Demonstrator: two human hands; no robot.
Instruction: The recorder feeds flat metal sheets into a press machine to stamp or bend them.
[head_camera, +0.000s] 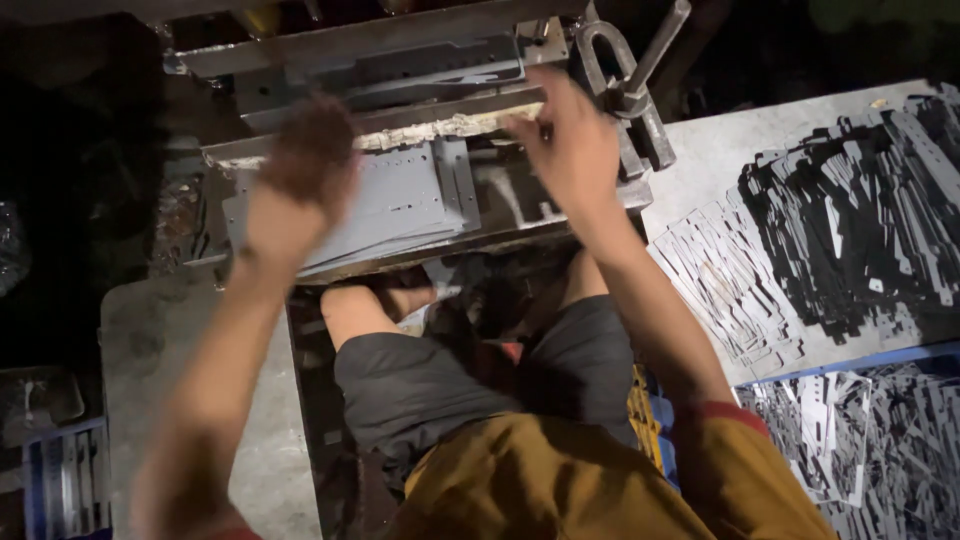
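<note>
We rest our left hand, fingers loose, on the grey sheet to steady it; our right hand hovers open at the press bed's rear edge.

matt grey metal sheets, worn steel press, dull metal strips

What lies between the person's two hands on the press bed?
In the head view, a stack of flat grey punched metal plates lies between the left hand and the right hand, on the machine bed.
</note>
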